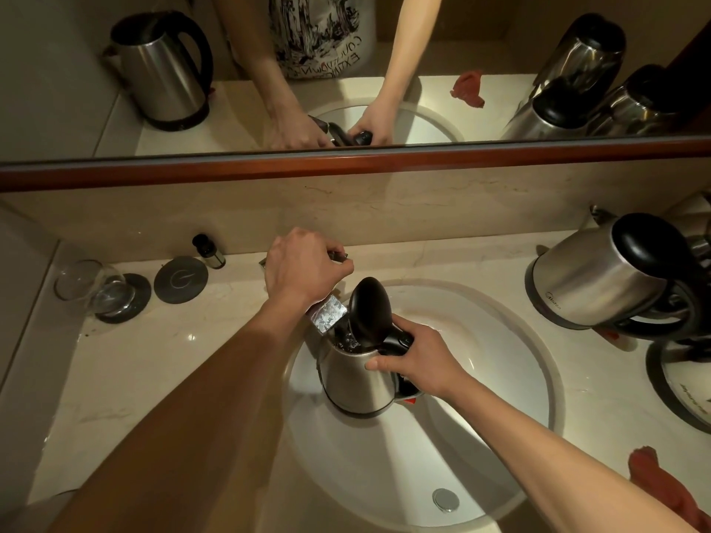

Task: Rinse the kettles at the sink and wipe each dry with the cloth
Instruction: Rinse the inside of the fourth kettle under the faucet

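Head view: right hand (419, 359) grips kettle (358, 378) handle; left hand (304, 267) seemingly on tap (327, 315).

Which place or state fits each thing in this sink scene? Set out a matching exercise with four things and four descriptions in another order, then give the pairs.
Things:
1. red cloth
2. kettle in the sink
3. drinking glass
4. left hand

Descriptions:
A. lid up, held over the basin
B. on the tap handle
C. on a dark coaster, left counter
D. on the counter right of the basin

Pairs: 1-D, 2-A, 3-C, 4-B
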Action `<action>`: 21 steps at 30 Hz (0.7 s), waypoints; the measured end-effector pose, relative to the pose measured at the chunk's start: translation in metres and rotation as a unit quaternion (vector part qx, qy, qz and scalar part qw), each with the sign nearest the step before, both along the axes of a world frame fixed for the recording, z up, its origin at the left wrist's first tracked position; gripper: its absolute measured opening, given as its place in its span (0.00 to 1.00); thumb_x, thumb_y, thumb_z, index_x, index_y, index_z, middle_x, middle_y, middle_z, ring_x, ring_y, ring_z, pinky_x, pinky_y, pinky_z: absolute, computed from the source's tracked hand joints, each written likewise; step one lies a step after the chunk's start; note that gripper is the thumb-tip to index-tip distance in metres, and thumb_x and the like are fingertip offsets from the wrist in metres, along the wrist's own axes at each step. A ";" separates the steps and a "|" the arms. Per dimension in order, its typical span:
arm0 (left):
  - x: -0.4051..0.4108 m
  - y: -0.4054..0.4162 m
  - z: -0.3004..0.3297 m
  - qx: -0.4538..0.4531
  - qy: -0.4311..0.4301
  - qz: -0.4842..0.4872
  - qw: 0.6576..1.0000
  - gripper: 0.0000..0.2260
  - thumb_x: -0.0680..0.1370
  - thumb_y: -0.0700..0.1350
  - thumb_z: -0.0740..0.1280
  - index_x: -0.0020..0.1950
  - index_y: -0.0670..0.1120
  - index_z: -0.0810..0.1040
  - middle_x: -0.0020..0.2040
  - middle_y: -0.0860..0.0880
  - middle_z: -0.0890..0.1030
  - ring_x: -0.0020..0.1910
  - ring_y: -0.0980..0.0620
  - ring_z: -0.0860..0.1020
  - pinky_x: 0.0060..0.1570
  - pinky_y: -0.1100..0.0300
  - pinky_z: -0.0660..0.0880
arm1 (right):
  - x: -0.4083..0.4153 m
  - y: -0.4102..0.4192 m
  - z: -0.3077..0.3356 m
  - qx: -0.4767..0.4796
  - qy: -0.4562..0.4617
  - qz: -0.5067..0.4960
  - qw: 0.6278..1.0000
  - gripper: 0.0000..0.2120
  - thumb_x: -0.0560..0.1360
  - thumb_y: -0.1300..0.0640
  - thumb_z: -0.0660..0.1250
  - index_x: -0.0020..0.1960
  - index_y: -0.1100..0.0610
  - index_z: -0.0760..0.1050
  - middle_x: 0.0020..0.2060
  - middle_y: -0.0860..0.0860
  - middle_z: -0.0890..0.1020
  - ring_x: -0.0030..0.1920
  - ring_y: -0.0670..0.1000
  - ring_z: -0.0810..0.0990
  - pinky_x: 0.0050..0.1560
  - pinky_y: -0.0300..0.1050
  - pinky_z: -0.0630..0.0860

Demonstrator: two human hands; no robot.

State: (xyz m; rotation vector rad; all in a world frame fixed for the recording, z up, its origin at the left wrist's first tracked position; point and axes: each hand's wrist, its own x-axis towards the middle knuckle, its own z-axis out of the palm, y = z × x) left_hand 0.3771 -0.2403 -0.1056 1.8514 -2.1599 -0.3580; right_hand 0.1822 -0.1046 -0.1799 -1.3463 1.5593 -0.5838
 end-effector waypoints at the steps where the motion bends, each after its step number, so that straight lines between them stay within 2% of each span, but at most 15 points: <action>1: 0.000 0.000 0.000 0.000 0.000 0.000 1.000 0.12 0.72 0.60 0.69 0.51 0.59 0.87 0.47 0.53 0.85 0.51 0.48 0.79 0.45 0.56 0.71 | 0.000 -0.002 0.001 0.003 0.000 0.006 1.000 0.36 0.63 0.44 0.84 0.69 0.40 0.77 0.57 0.35 0.85 0.61 0.39 0.80 0.60 0.35 0.72; 5: 0.000 -0.001 -0.001 0.001 -0.001 -0.001 1.000 0.12 0.72 0.60 0.68 0.51 0.59 0.86 0.47 0.54 0.85 0.50 0.48 0.80 0.45 0.56 0.71 | -0.003 -0.005 0.002 0.012 -0.003 0.009 1.000 0.37 0.62 0.44 0.84 0.70 0.40 0.77 0.57 0.35 0.84 0.62 0.39 0.80 0.61 0.36 0.72; 10: -0.001 0.001 0.004 -0.005 -0.004 -0.006 1.000 0.11 0.73 0.59 0.69 0.51 0.58 0.87 0.46 0.53 0.85 0.50 0.48 0.80 0.47 0.55 0.71 | -0.002 -0.005 0.006 0.015 0.001 0.006 1.000 0.37 0.63 0.45 0.85 0.70 0.41 0.77 0.57 0.35 0.84 0.60 0.38 0.80 0.56 0.32 0.70; 13: -0.001 0.001 0.003 -0.006 -0.002 -0.008 1.000 0.11 0.73 0.59 0.69 0.51 0.58 0.87 0.46 0.54 0.85 0.50 0.49 0.80 0.48 0.55 0.72 | 0.000 -0.003 0.007 0.019 0.008 0.001 1.000 0.39 0.63 0.42 0.84 0.71 0.41 0.75 0.59 0.37 0.84 0.60 0.39 0.80 0.57 0.32 0.71; 15: 0.000 0.001 0.002 -0.005 0.002 -0.009 1.000 0.11 0.73 0.59 0.69 0.50 0.58 0.87 0.45 0.55 0.85 0.50 0.50 0.80 0.48 0.55 0.72 | 0.003 0.001 0.005 0.017 0.014 -0.008 1.000 0.39 0.61 0.38 0.82 0.70 0.42 0.75 0.59 0.39 0.84 0.61 0.41 0.80 0.59 0.36 0.73; 17: 0.000 0.000 0.001 -0.003 0.003 -0.008 1.000 0.11 0.73 0.60 0.69 0.50 0.58 0.87 0.45 0.54 0.85 0.49 0.49 0.80 0.47 0.55 0.72 | 0.008 0.007 0.005 0.017 0.013 -0.029 0.999 0.36 0.62 0.40 0.82 0.68 0.42 0.77 0.58 0.40 0.84 0.60 0.42 0.80 0.60 0.38 0.74; 19: 0.000 0.000 0.001 -0.004 0.002 -0.003 1.000 0.12 0.72 0.60 0.68 0.50 0.58 0.87 0.45 0.54 0.85 0.48 0.48 0.80 0.46 0.56 0.73 | 0.013 0.013 0.005 0.017 0.009 -0.049 0.999 0.32 0.64 0.45 0.84 0.66 0.42 0.78 0.57 0.41 0.84 0.58 0.41 0.81 0.56 0.32 0.73; 21: 0.000 0.001 0.002 -0.004 -0.001 -0.003 1.000 0.12 0.73 0.59 0.69 0.50 0.58 0.87 0.46 0.53 0.85 0.49 0.47 0.80 0.46 0.55 0.72 | 0.017 0.018 0.003 0.017 0.006 -0.064 0.998 0.29 0.65 0.46 0.84 0.64 0.43 0.79 0.55 0.41 0.85 0.56 0.40 0.81 0.54 0.31 0.73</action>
